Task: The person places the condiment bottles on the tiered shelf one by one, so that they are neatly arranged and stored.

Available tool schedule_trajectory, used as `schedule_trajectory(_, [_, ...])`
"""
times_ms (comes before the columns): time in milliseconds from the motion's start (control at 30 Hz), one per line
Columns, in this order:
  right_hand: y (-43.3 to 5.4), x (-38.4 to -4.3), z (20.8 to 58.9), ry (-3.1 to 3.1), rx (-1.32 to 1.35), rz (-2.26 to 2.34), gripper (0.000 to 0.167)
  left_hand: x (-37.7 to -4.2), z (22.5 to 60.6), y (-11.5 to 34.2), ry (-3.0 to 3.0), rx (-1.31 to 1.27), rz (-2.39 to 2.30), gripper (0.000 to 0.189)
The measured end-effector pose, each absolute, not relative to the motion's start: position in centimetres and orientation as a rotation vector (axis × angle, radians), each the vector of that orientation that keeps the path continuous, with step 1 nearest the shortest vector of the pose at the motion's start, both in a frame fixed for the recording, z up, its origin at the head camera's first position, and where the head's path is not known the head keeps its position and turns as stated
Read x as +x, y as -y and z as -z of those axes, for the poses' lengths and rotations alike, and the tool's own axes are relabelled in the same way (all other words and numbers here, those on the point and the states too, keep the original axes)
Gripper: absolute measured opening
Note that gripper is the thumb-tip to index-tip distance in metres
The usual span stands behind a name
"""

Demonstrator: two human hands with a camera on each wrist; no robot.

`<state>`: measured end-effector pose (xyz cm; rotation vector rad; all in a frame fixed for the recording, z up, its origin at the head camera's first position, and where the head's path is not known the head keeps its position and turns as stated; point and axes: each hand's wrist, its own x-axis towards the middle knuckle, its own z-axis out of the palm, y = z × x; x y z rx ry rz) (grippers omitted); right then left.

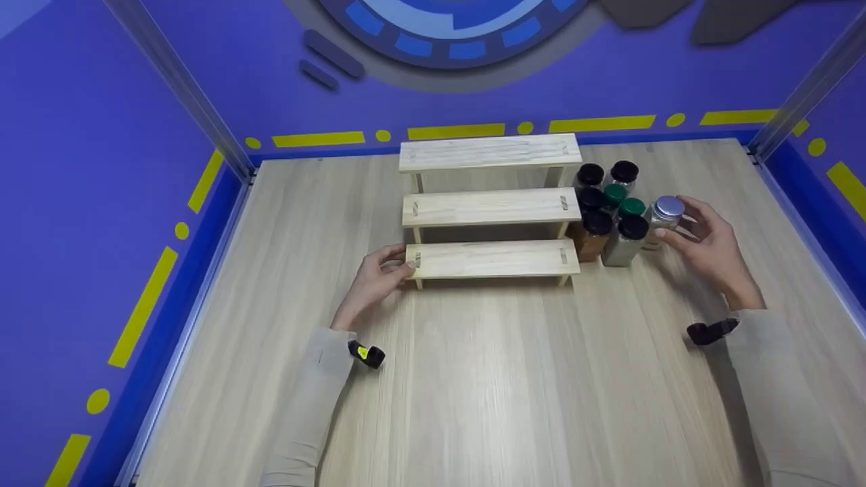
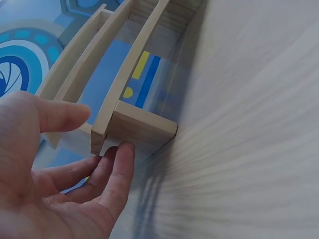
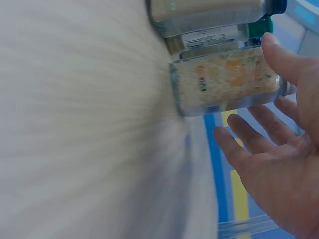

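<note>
A three-tier wooden rack (image 1: 494, 260) stands on the table. At the left end of its lowest tier, my left hand (image 1: 379, 274) holds the corner, thumb over the board. The left wrist view shows the fingertips (image 2: 127, 149) against the end under the board. To the right of the rack, my right hand (image 1: 710, 243) has thumb and fingers round a clear jar with a silver lid (image 1: 668, 206). Pale flakes fill this jar (image 3: 219, 82), seen in the right wrist view. Its base is at the table, and the lower fingers are apart from it.
Several spice jars stand close together by the rack's right end, among them a brown-filled jar (image 1: 590, 240), a black-lidded jar (image 1: 626, 243) and a green-lidded jar (image 1: 632, 207). Blue panels (image 1: 473, 101) with yellow marks enclose the wood-grain table (image 1: 487, 379).
</note>
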<state>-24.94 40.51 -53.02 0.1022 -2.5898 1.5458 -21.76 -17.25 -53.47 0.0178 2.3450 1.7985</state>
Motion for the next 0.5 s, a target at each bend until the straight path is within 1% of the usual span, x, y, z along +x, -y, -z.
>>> schedule_trajectory(233, [-40.4, -25.0, 54.5, 2.495, 0.136, -1.643, 0.067, -21.5, 53.9, 17.2, -2.256, -0.062, -1.911, 0.054])
schedule_trajectory(500, [-39.9, -24.8, 54.6, 2.448, 0.04, -1.695, 0.065, -21.5, 54.3, 17.0, -2.107, -0.119, -2.063, 0.054])
